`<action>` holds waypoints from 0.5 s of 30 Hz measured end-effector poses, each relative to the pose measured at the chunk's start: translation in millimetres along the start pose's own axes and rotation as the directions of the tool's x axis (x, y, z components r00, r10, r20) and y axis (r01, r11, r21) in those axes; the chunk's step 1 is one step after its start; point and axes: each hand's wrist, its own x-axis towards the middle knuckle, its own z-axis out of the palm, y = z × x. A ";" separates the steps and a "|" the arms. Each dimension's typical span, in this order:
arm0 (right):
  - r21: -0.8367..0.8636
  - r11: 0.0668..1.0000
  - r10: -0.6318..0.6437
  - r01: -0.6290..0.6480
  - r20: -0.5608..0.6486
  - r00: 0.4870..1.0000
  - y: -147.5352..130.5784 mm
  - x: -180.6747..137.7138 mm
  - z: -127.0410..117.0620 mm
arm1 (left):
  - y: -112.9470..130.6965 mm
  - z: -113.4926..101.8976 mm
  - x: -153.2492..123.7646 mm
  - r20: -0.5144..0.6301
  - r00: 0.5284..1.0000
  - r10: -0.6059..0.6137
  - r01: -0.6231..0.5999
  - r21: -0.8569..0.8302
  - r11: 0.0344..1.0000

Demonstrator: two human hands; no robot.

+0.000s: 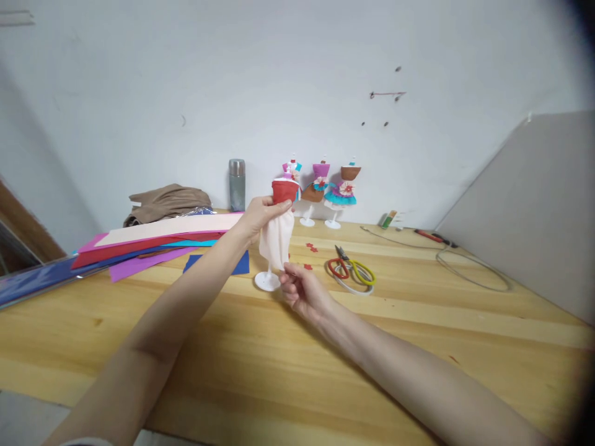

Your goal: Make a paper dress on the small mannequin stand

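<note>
A small dress form (267,281) on a round white base stands upright before me, wearing a red top (284,191) and a pale pink skirt (276,238). My left hand (264,214) is closed around its waist, with the thumb across the front where red meets pink. Lower down, my right hand (300,288) pinches the bottom edge of the pale pink skirt between thumb and fingers, just right of the base. Small red cut-outs (312,248) lie on the table behind my right hand.
Scissors (348,269) with red and yellow handles lie to the right. Behind stand several dressed forms (341,195) and a bottle (237,186). Coloured sheets (158,238), a blue piece (240,263) and brown cloth (170,201) are at left. A cable (474,282) and pliers (430,235) lie far right.
</note>
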 end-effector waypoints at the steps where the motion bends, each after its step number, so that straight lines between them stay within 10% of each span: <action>1: -0.012 1.000 0.011 -0.011 0.005 1.000 0.1 -0.6 0.8 | -0.7 -0.5 0.6 0.011 1.000 -0.002 0.002 -0.013 1.000; 10: -0.178 0.960 -0.222 0.214 -0.024 0.975 -2.6 -6.5 1.8 | -2.4 -7.6 4.8 0.085 0.996 -0.011 0.018 -0.074 0.997; 15: -0.256 0.775 -0.598 0.578 0.002 0.802 -63.4 -16.4 12.6 | -5.4 -7.4 3.9 0.186 0.982 -0.029 0.036 -0.035 0.999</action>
